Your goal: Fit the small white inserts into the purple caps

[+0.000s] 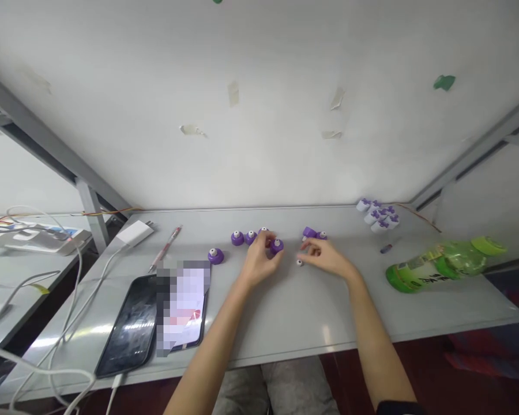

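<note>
My left hand (262, 259) has its fingertips around a round purple cap with a white centre (277, 245) on the grey table top (281, 323). More of these caps (237, 237) stand in a loose row to its left, and one (215, 256) lies nearer the front. My right hand (323, 257) hovers with loosely curled fingers and holds nothing. Just past its fingertips is a small white piece (300, 263). A purple piece lying on its side (309, 233) and a smaller purple cap (322, 235) are beyond that hand.
A heap of white-and-purple parts (378, 214) and a small purple item (386, 248) lie at the far right, next to a green plastic bottle (441, 265). At left are a black phone (125, 325), a pixelated screen (184, 305), a pen (165, 248), and a white charger (135, 233) with cables.
</note>
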A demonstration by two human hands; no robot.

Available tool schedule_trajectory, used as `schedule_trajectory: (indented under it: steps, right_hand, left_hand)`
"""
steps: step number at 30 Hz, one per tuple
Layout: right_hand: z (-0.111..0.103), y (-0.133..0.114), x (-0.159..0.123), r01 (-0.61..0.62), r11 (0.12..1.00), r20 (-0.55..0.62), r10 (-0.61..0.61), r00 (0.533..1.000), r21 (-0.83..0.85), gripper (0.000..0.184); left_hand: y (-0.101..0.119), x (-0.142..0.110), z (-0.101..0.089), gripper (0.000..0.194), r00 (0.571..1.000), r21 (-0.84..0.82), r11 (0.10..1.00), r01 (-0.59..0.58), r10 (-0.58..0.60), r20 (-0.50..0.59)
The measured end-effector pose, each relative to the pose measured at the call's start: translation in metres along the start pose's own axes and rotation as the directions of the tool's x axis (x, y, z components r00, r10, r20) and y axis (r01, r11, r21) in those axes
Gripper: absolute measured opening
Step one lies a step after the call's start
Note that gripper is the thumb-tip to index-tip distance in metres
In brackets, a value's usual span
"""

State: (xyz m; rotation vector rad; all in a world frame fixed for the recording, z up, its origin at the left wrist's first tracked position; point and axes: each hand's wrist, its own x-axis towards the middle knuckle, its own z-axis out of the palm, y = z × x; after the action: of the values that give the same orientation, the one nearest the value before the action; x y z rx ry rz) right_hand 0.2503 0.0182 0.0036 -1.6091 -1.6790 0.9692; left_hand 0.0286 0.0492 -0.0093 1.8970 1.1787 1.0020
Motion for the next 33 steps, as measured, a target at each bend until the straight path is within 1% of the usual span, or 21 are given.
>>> schedule_trajectory:
  steps: [1, 2, 3, 4, 5, 6, 8, 10, 11, 12, 14, 15, 18, 20, 22, 24, 25, 27, 28, 31, 33]
  right_hand:
    - [-0.002, 0.0, 0.0, 0.005, 1.0, -0.111, -0.004, 0.994, 0.011, 0.029]
    - [-0.005, 0.001, 0.001, 0.014, 1.0, -0.238, -0.012, 0.971, 0.006, 0.03]
    - [-0.009, 0.003, 0.001, 0.018, 1.0, -0.358, -0.024, 0.934, -0.02, 0.029]
    - [-0.012, 0.006, 0.002, 0.007, 0.998, -0.446, -0.035, 0.894, -0.065, 0.028]
    - [-0.015, 0.01, 0.002, -0.018, 0.992, -0.495, -0.046, 0.867, -0.123, 0.026]
    - [-0.018, 0.014, 0.003, -0.048, 0.982, -0.506, -0.053, 0.861, -0.184, 0.025]
    - [-0.021, 0.021, 0.006, -0.085, 0.96, -0.485, -0.058, 0.873, -0.268, 0.023]
    - [-0.021, 0.024, 0.008, -0.072, 0.96, -0.477, -0.069, 0.876, -0.27, 0.02]
    - [-0.02, 0.023, 0.008, -0.05, 0.971, -0.494, -0.074, 0.866, -0.233, 0.021]
    - [-0.018, 0.02, 0.008, -0.016, 0.988, -0.51, -0.066, 0.858, -0.156, 0.022]
    - [-0.012, 0.01, 0.007, 0.068, 0.996, -0.509, -0.029, 0.86, 0.058, 0.026]
    - [-0.009, 0.004, 0.006, 0.109, 0.974, -0.457, -0.005, 0.89, 0.201, 0.029]
    - [0.004, -0.013, 0.002, 0.129, 0.936, -0.291, -0.03, 0.956, 0.327, 0.036]
    - [0.012, -0.019, 0.001, 0.126, 0.919, -0.207, -0.05, 0.977, 0.373, 0.036]
    - [0.018, -0.02, 0.003, 0.127, 0.904, -0.171, -0.06, 0.983, 0.408, 0.035]
    - [0.023, -0.016, 0.006, 0.152, 0.913, -0.211, -0.074, 0.975, 0.379, 0.033]
    - [0.026, -0.013, 0.008, 0.164, 0.928, -0.244, -0.083, 0.966, 0.334, 0.035]
    - [0.03, -0.009, 0.011, 0.156, 0.964, -0.302, -0.086, 0.949, 0.216, 0.044]
    - [0.033, -0.007, 0.012, 0.132, 0.976, -0.311, -0.073, 0.947, 0.172, 0.049]
    - [0.041, -0.006, 0.011, 0.056, 0.989, -0.292, -0.014, 0.956, 0.137, 0.057]
    - [0.044, -0.008, 0.009, 0.05, 0.988, -0.278, -0.008, 0.961, 0.144, 0.057]
  left_hand:
    - [-0.003, -0.001, 0.002, 0.03, 0.998, 0.087, 0.994, -0.061, 0.06, 0.017]
    - [-0.007, -0.001, 0.004, 0.03, 0.994, 0.16, 0.981, -0.11, 0.104, 0.041]
    - [-0.01, -0.001, 0.006, 0.03, 0.989, 0.215, 0.966, -0.147, 0.136, 0.065]
    - [-0.013, -0.001, 0.008, 0.033, 0.985, 0.255, 0.952, -0.17, 0.154, 0.083]
    - [-0.016, -0.001, 0.009, 0.036, 0.982, 0.282, 0.942, -0.184, 0.164, 0.094]
    - [-0.018, -0.001, 0.011, 0.041, 0.98, 0.299, 0.934, -0.196, 0.175, 0.096]
    - [-0.02, -0.001, 0.013, 0.053, 0.975, 0.317, 0.922, -0.224, 0.208, 0.083]
    - [-0.017, -0.002, 0.014, 0.059, 0.963, 0.313, 0.911, -0.268, 0.265, 0.054]
    - [-0.015, -0.002, 0.014, 0.058, 0.955, 0.306, 0.907, -0.29, 0.293, 0.036]
    - [-0.011, -0.003, 0.014, 0.054, 0.949, 0.298, 0.904, -0.306, 0.316, 0.017]
    - [-0.003, -0.005, 0.015, 0.043, 0.942, 0.286, 0.904, -0.318, 0.336, -0.014]
    - [0.001, -0.006, 0.016, 0.04, 0.94, 0.284, 0.904, -0.318, 0.34, -0.03]
    - [0.008, -0.008, 0.019, 0.038, 0.928, 0.283, 0.898, -0.335, 0.367, -0.064]
    - [0.009, -0.009, 0.02, 0.036, 0.923, 0.27, 0.895, -0.355, 0.381, -0.049]
    - [0.009, -0.009, 0.021, 0.033, 0.925, 0.242, 0.9, -0.363, 0.38, -0.024]
    - [0.009, -0.009, 0.022, 0.031, 0.922, 0.212, 0.902, -0.375, 0.387, -0.018]
    - [0.009, -0.009, 0.022, 0.03, 0.918, 0.201, 0.902, -0.383, 0.395, -0.022]
    - [0.01, -0.01, 0.023, 0.029, 0.914, 0.188, 0.9, -0.394, 0.406, -0.026]
    - [0.011, -0.011, 0.023, 0.028, 0.915, 0.183, 0.902, -0.392, 0.402, -0.02]
    - [0.016, -0.013, 0.024, 0.026, 0.94, 0.157, 0.928, -0.339, 0.342, 0.008]
    - [0.019, -0.013, 0.023, 0.023, 0.966, 0.112, 0.959, -0.259, 0.257, 0.03]
